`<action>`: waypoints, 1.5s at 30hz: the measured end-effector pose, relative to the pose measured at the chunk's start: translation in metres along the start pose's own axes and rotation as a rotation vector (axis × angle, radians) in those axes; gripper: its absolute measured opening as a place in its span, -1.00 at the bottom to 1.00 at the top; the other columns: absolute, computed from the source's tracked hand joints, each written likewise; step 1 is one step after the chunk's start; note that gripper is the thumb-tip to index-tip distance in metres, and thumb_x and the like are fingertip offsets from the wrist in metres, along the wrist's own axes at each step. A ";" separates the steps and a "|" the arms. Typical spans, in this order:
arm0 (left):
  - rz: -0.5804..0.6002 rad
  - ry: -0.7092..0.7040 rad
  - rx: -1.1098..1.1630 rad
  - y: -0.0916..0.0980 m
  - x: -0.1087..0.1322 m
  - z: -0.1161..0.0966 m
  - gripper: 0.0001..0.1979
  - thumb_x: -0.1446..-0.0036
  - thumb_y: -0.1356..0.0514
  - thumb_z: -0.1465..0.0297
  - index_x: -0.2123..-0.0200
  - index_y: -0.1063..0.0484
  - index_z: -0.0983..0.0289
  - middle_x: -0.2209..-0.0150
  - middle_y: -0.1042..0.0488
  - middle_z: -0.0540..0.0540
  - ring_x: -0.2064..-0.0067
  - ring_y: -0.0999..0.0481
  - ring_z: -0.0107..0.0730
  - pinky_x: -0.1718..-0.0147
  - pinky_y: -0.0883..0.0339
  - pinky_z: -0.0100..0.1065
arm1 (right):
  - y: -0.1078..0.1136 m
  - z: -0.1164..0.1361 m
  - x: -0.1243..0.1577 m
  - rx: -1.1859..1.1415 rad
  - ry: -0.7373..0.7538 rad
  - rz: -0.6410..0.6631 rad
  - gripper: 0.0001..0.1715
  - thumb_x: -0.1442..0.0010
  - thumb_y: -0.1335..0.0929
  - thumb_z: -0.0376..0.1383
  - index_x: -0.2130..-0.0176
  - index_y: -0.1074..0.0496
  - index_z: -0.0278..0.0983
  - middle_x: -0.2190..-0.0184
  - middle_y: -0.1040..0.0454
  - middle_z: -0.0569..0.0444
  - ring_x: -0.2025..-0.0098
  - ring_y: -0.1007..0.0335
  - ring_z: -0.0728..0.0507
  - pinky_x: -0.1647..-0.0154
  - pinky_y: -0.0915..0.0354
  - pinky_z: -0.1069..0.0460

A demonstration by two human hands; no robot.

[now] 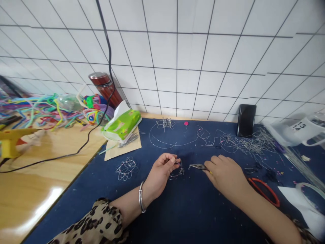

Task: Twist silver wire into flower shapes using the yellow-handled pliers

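Observation:
Between the thumb and fingers of my left hand (pixel 163 171) is a small piece of bent wire work (pixel 180 171), its thin loops hanging below the fingertips. My right hand (pixel 225 174) is wrapped round a pair of needle-nose pliers (pixel 199 166), whose jaws point left toward the wire work with a small gap between. A tiny bit of wire shows at the tip of the jaws. To the left of my left hand lies a looped wire shape (pixel 127 168) on the dark blue mat (pixel 157 217). The plier handles are mostly hidden in my palm.
Loose wire pieces (pixel 243 142) lie in a heap near a black phone (pixel 246 120) leaning on the wall. A green tissue pack (pixel 122 125), a red-brown flask (pixel 105 88) and a yellow glue gun (pixel 12 142) stand left. A white mug (pixel 308 128) is right.

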State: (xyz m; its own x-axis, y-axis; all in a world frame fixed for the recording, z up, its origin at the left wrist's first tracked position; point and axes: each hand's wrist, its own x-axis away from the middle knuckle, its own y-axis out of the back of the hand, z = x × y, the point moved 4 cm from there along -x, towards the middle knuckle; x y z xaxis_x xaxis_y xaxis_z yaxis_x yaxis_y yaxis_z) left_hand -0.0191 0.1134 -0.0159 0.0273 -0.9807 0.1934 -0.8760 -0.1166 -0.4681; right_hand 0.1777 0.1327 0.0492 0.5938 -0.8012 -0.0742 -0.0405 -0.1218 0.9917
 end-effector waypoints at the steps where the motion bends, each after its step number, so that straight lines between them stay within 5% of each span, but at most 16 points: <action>1: 0.009 0.002 0.005 -0.001 0.001 0.000 -0.91 -0.12 -0.18 0.38 0.33 -0.36 0.28 0.19 -0.40 0.08 0.11 -0.43 -0.34 0.09 -0.30 -0.27 | -0.001 -0.002 0.000 0.008 -0.007 0.007 -0.85 -0.19 -0.26 -0.26 0.38 -0.38 -0.21 0.43 -0.36 0.08 0.33 -0.21 -0.12 0.33 0.02 0.00; 13: 0.209 0.070 -0.211 -0.001 -0.006 -0.002 -0.89 -0.05 -0.23 0.47 0.37 -0.31 0.31 0.14 -0.39 0.11 0.14 -0.47 -0.32 0.23 -0.34 -0.33 | -0.010 -0.006 0.001 0.048 -0.022 0.088 -0.82 -0.19 -0.26 -0.24 0.38 -0.41 -0.21 0.41 -0.39 0.05 0.30 -0.25 -0.15 0.31 0.00 -0.02; 27: 0.424 -0.073 -0.635 0.004 -0.015 -0.012 -0.93 -0.04 -0.18 0.53 0.39 -0.32 0.30 0.23 -0.41 0.07 0.24 -0.43 -0.44 0.26 -0.30 -0.36 | -0.012 -0.006 0.002 0.035 -0.009 0.078 -0.81 -0.19 -0.26 -0.24 0.39 -0.41 -0.23 0.42 -0.39 0.04 0.30 -0.26 -0.15 0.31 -0.04 -0.03; 33: 0.400 -0.135 -0.711 0.004 -0.015 -0.010 -0.95 -0.05 -0.16 0.51 0.40 -0.32 0.29 0.28 -0.42 0.06 0.26 -0.42 -0.43 0.27 -0.29 -0.35 | -0.007 -0.014 0.002 0.018 -0.023 0.112 -0.79 -0.18 -0.26 -0.20 0.38 -0.42 -0.23 0.40 -0.42 0.04 0.30 -0.31 -0.15 0.30 -0.10 -0.02; 45: 0.207 -0.158 -0.638 0.007 -0.015 -0.003 -0.92 -0.02 -0.20 0.49 0.43 -0.31 0.28 0.28 -0.44 0.07 0.26 -0.43 -0.40 0.29 -0.28 -0.38 | -0.023 -0.029 0.001 -0.116 -0.038 0.459 -0.48 -0.23 -0.11 -0.02 0.45 -0.41 -0.27 0.52 -0.46 0.01 0.45 -0.39 -0.11 0.47 -0.12 0.06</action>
State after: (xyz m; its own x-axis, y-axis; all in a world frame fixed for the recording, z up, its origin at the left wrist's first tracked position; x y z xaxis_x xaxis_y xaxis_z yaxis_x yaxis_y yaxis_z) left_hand -0.0270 0.1278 -0.0190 -0.1434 -0.9897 0.0046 -0.9816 0.1428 0.1269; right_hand 0.2027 0.1514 0.0295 0.5051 -0.7783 0.3731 -0.2009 0.3144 0.9278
